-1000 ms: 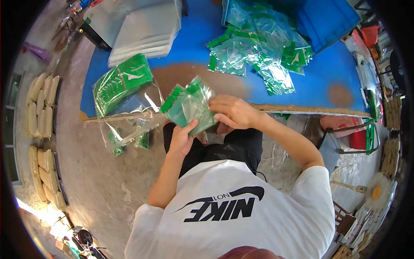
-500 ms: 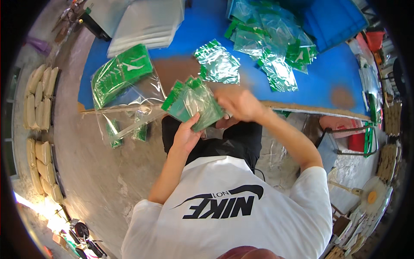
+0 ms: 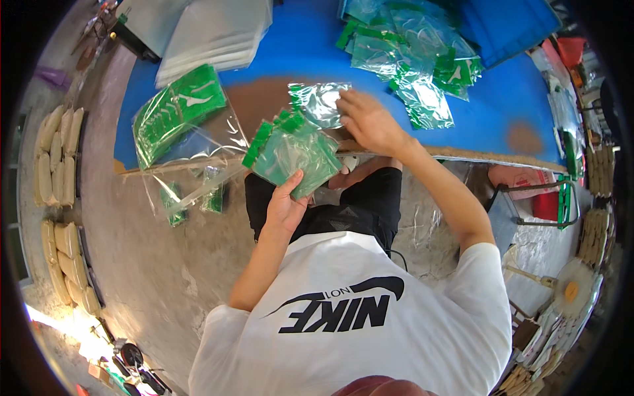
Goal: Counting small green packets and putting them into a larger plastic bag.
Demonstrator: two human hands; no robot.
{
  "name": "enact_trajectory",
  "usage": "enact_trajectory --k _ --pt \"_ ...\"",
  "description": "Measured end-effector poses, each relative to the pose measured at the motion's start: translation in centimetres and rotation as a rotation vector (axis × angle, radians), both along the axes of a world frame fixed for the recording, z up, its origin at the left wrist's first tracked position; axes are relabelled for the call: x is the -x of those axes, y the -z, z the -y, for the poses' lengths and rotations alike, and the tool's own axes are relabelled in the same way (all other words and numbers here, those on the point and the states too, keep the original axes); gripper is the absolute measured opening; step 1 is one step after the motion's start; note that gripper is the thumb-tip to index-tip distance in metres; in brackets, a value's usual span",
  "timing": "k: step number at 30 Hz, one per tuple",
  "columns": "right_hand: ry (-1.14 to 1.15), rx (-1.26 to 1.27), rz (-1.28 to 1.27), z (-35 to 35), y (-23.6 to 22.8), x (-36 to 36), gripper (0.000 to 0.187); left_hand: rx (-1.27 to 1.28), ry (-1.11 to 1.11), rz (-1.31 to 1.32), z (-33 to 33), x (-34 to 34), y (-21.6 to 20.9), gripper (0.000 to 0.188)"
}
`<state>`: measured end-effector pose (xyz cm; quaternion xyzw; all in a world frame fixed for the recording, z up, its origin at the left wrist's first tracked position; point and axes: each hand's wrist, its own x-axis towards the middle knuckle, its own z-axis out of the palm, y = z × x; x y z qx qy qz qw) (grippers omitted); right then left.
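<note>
My left hand [image 3: 286,206] is closed on the lower edge of a fanned stack of clear plastic packets [image 3: 290,158] with green top strips, held in front of the table's near edge. My right hand [image 3: 375,127] reaches over the table. Its fingers are stretched out and spread, touching the right side of a shiny clear packet [image 3: 318,104] with a green edge. A larger clear bag with a green printed panel [image 3: 181,112] lies to the left, partly hanging over the table edge.
On the blue tabletop [image 3: 297,49], a heap of green-edged packets [image 3: 416,59] lies at the far right beside a blue bin [image 3: 508,30]. Stacked clear sheets [image 3: 214,39] lie far left. A metal-framed trolley [image 3: 538,204] stands right, near a fan [image 3: 573,290].
My right hand has moved away from the held stack, up to the shiny packet on the table. That packet sits a little nearer me. My left hand keeps its hold.
</note>
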<state>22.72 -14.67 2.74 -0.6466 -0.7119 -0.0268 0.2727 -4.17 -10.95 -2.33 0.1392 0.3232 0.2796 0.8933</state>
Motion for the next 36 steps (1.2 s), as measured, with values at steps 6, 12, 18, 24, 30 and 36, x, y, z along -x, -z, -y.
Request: enact_trajectory --k 6,12,18,24,30,36 --pt "-0.149 0.132 -0.062 -0.1 -2.6 0.6 0.038 0.068 0.003 0.105 0.2 -0.8 -0.3 0.045" --pt "0.247 0.023 0.347 -1.8 2.4 -3.2 0.067 -0.008 -0.004 -0.022 -0.9 1.7 0.8 0.050" --pt "-0.083 0.290 -0.283 -0.7 -3.5 1.1 0.036 -0.115 0.074 -0.071 -0.6 2.1 0.8 0.049" --pt "0.399 0.205 0.355 -4.8 1.2 -8.4 0.066 0.007 0.057 0.095 -0.9 1.8 2.0 0.054" --pt "-0.232 0.238 0.029 2.9 -1.5 5.2 0.036 0.019 0.050 0.041 -1.3 1.8 2.8 0.043" --pt "0.663 -0.137 -0.071 7.8 -1.1 -6.4 0.044 0.006 0.164 0.150 -1.2 0.9 1.7 0.054"
